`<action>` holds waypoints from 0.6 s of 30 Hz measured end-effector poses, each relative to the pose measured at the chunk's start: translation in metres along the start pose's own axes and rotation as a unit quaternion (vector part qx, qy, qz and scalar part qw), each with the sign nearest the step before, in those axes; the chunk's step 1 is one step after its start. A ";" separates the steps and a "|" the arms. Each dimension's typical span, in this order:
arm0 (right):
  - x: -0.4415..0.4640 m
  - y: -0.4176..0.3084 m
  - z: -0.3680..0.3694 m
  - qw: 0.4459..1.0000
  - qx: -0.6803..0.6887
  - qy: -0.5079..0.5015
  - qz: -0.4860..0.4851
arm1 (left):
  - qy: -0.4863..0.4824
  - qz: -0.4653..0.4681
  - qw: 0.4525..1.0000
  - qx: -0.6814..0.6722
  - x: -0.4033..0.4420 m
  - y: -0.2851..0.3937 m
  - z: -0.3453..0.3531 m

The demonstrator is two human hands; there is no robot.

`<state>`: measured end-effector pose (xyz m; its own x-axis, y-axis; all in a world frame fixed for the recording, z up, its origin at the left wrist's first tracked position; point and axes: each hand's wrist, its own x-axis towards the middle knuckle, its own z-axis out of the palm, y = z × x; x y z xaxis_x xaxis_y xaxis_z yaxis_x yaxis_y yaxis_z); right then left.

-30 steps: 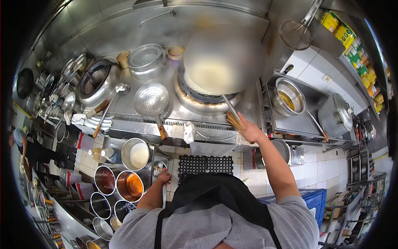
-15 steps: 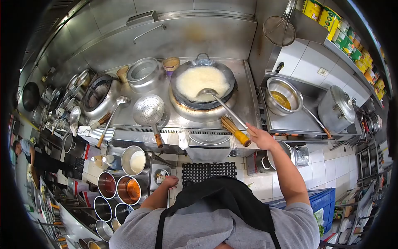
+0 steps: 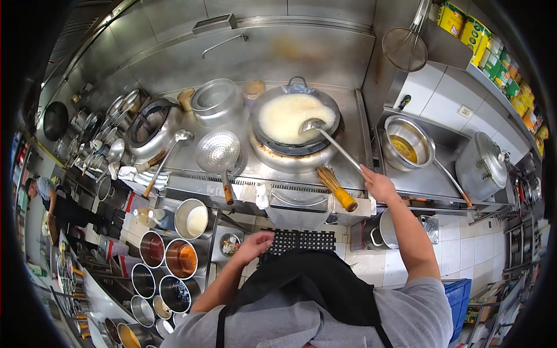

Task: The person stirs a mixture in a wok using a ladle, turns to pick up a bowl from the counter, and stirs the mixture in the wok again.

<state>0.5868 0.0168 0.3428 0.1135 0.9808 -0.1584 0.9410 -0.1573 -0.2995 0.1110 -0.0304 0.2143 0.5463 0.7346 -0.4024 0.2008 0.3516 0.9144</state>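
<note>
My right hand (image 3: 379, 185) is closed round the end of the handle of a long metal ladle (image 3: 342, 148). The ladle's bowl dips into pale, frothy liquid (image 3: 290, 116) in a large wok (image 3: 268, 139) on the range. Just below the handle lies a bamboo brush (image 3: 339, 190) with a yellow-wrapped grip. My left hand (image 3: 255, 247) hangs above the floor in front of my apron, holding nothing, its fingers loosely stretched. Nearest to it are a small container of scraps (image 3: 230, 245) and a black rubber mat (image 3: 301, 240).
Left of the wok rest a perforated skimmer (image 3: 219, 151), a second ladle (image 3: 168, 162) and a lidded-looking metal pot (image 3: 214, 104). At right stand a steel bowl of yellow oil (image 3: 406, 124) and a tall lidded pot (image 3: 480, 165). Several sauce pots (image 3: 181, 258) stand at lower left. Another person (image 3: 64, 197) is far left.
The ladle's bowl has shifted right within the wok, still in my right hand. My left hand has risen away from the scrap container towards the mat. The whole view has turned slightly.
</note>
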 end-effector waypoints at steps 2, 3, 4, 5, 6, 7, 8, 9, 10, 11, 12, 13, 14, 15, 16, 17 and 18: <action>0.014 -0.009 0.010 1.000 -0.015 -0.002 0.017 | -0.088 0.145 0.985 -0.039 -0.035 0.118 0.034; 0.021 -0.014 0.014 0.999 -0.024 0.000 0.021 | -0.145 0.250 0.957 -0.009 -0.054 0.162 0.046; 0.028 -0.019 0.018 0.999 -0.033 0.002 0.024 | -0.245 0.348 0.904 0.035 -0.071 0.206 0.055; 0.035 -0.022 0.022 0.999 -0.037 0.001 0.031 | -0.339 0.437 0.830 0.079 -0.087 0.241 0.064; 0.043 -0.026 0.027 0.998 -0.041 0.001 0.037 | -0.418 0.476 0.770 0.071 -0.099 0.261 0.076; 0.051 -0.030 0.030 0.998 -0.045 0.002 0.044 | -0.480 0.494 0.723 0.048 -0.107 0.276 0.086; 0.058 -0.036 0.033 0.998 -0.046 0.001 0.047 | -0.476 0.518 0.709 0.055 -0.118 0.288 0.096; 0.065 -0.041 0.034 0.998 -0.046 0.002 0.050 | -0.464 0.533 0.707 0.010 -0.121 0.287 0.109; 0.072 -0.046 0.035 0.997 -0.045 0.004 0.055 | -0.464 0.540 0.702 -0.008 -0.123 0.288 0.113; 0.080 -0.050 0.038 0.998 -0.039 0.006 0.057 | -0.464 0.546 0.697 -0.026 -0.125 0.288 0.118; 0.088 -0.056 0.040 0.998 -0.032 0.008 0.062 | -0.476 0.545 0.690 -0.017 -0.126 0.292 0.116; 0.095 -0.061 0.043 0.997 -0.025 0.010 0.067 | -0.488 0.542 0.684 -0.009 -0.126 0.296 0.115; 0.101 -0.066 0.045 0.997 -0.017 0.012 0.071 | -0.503 0.534 0.679 -0.024 -0.126 0.299 0.115; 0.107 -0.074 0.046 0.997 -0.010 0.013 0.075 | -0.518 0.527 0.673 -0.039 -0.126 0.301 0.116; 0.114 -0.081 0.047 0.997 -0.003 0.013 0.078 | -0.532 0.519 0.667 -0.055 -0.126 0.302 0.117; 0.122 -0.085 0.049 0.997 0.005 0.014 0.080 | -0.529 0.517 0.670 -0.069 -0.126 0.302 0.120; 0.128 -0.092 0.050 0.996 0.014 0.014 0.083 | -0.526 0.514 0.672 -0.083 -0.127 0.300 0.123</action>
<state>0.4990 0.1507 0.3033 0.2750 0.9440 -0.1822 0.8999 -0.3194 -0.2970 0.2017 -0.0901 0.5452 0.6173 -0.1484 0.7726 -0.7685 0.0961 0.6326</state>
